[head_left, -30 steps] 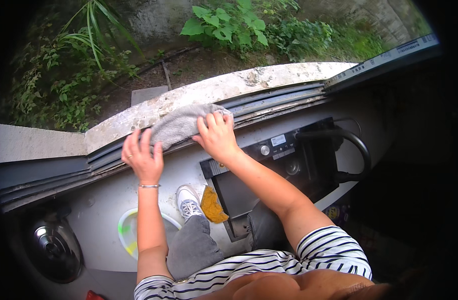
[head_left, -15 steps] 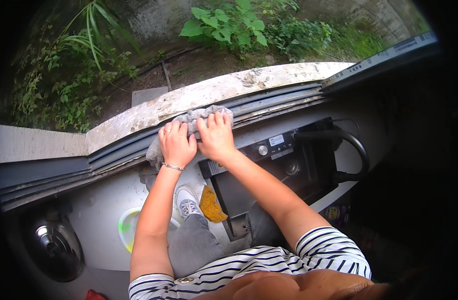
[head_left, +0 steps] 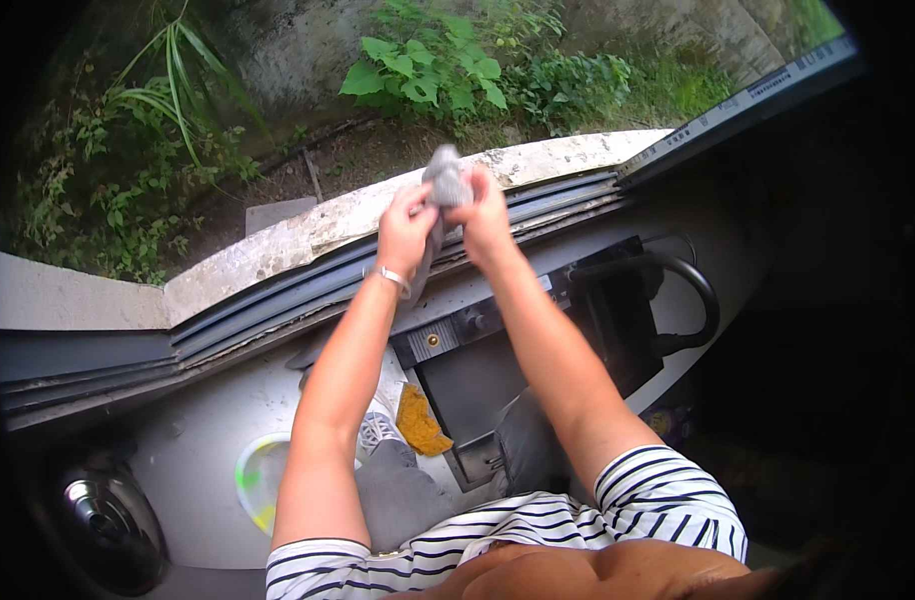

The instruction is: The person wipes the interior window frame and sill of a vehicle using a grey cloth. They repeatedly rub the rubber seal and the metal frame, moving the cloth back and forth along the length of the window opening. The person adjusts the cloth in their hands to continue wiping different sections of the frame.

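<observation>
Both hands have lifted off the window track since the earlier frames, where they pressed the grey cloth flat against the sill; now the cloth is bunched up and raised in the air between them.

Head view: the left hand (head_left: pixel 406 228) has its fingers (head_left: pixel 403 205) curled closed around the lower part of the grey cloth (head_left: pixel 444 180), and a thin bracelet (head_left: pixel 390 277) circles its wrist. The right hand (head_left: pixel 485 215) is closed too, its fingers pinching the cloth from the other side. The cloth stands up as a crumpled wad above both sets of knuckles, with a strip of it trailing down past the left palm. It sits in front of the pale stone ledge (head_left: pixel 308 235), just above the dark sliding-window track (head_left: pixel 278 300).

Below the arms lies a grey surface (head_left: pixel 198 450) with a dark appliance (head_left: pixel 538 340) and its black curved handle (head_left: pixel 693 290). A yellow rag (head_left: pixel 418 422) lies near a white sneaker (head_left: pixel 378 430). A shiny metal pot (head_left: pixel 103 515) sits at the lower left, and a round pale-green plate (head_left: pixel 258 478) rests on the surface beside it. Green leafy plants (head_left: pixel 438 65) grow outside beyond the ledge.
</observation>
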Demonstrator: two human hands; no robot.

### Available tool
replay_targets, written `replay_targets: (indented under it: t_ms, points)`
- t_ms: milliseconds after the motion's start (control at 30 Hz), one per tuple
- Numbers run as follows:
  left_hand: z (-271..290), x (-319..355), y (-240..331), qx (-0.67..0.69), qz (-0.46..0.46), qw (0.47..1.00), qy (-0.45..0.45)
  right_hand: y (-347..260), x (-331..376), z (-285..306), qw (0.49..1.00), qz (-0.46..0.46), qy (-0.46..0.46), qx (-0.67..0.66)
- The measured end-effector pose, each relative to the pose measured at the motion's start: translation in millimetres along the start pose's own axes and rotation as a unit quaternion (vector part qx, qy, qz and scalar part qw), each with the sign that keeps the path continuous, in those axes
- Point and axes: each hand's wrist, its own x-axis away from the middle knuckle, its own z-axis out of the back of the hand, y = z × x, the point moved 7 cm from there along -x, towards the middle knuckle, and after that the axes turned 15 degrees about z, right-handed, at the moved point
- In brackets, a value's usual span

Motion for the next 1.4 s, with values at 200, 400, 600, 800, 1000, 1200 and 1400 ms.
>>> replay_targets:
  t_ms: [200, 400, 600, 800, 1000, 1200, 1400]
  points:
    - [43.6, -39.9, 108.6, 0.060, -0.013, 0.996, 0.063, -83.3, -88.9, -75.6, 0.751, 0.296, -0.212, 0.551]
    - [115.6, 102.4, 144.1, 0.127, 0.026, 0.989, -0.069, -112.5, 22.9, -118.1, 0.784, 0.240, -0.447, 0.358]
    - [110.3, 126.5, 88.3, -0.369, -0.057, 0.927, 0.029, -49.3, 75.5, -85.7, 0.734, 0.387, -0.334, 0.448]
    - [118.3, 136.8, 48.3, -0.530, -0.143, 0.820, 0.162, 6.5, 108.7, -99.4, 0.706, 0.351, -0.413, 0.455]
    - [69.4, 117.3, 13.2, -0.490, -0.155, 0.851, 0.106, 0.9, 81.4, -38.1, 0.616, 0.373, -0.427, 0.547]
    - [-1.6, 97.6, 14.4, -0.374, -0.191, 0.907, 0.034, -39.9, 53.1, 11.5, 0.595, 0.340, -0.401, 0.608]
    - [46.5, 161.8, 80.5, -0.273, -0.210, 0.939, 0.004, -80.2, 106.2, -26.6, 0.668, 0.330, -0.398, 0.535]
